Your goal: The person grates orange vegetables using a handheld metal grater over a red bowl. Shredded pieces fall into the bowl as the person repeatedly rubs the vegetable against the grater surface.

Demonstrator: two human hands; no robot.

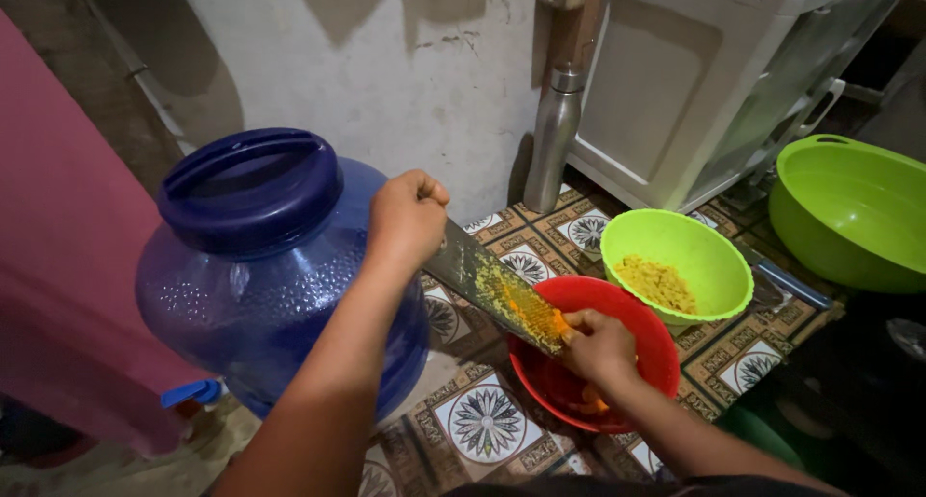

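My left hand (409,214) grips the top of a flat metal grater (487,283), which slants down into a red bowl (644,325) on the patterned floor. My right hand (600,345) presses a small orange-yellow root piece (560,322) against the grater's lower end, over the red bowl. Yellow pulp coats the grater's face. More orange pieces (590,402) lie in the red bowl under my right hand.
A small green bowl (719,265) with yellow grated pulp sits just beyond the red bowl. A big blue water jug (256,256) stands at left, a steel bottle (553,140) by the wall, a large green basin (854,212) at right, a white cabinet (694,72) behind.
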